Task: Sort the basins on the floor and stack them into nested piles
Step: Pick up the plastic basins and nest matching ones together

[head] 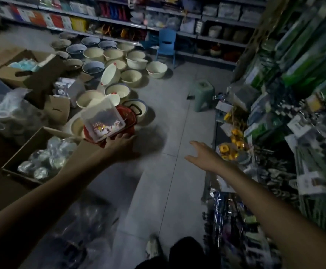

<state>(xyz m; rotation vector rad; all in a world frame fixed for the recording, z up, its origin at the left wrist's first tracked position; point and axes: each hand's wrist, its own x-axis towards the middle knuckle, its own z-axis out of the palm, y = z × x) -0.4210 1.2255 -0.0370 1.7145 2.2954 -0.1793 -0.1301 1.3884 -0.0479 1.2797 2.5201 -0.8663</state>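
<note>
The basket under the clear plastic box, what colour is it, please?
The basket is red, with a black handle; the head view shows it.

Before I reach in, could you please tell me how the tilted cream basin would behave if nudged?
The tilted basin stands on its rim among upright basins, so it would probably tip flat or roll. It looks like thin plastic, so likely light and fairly stiff.
</note>
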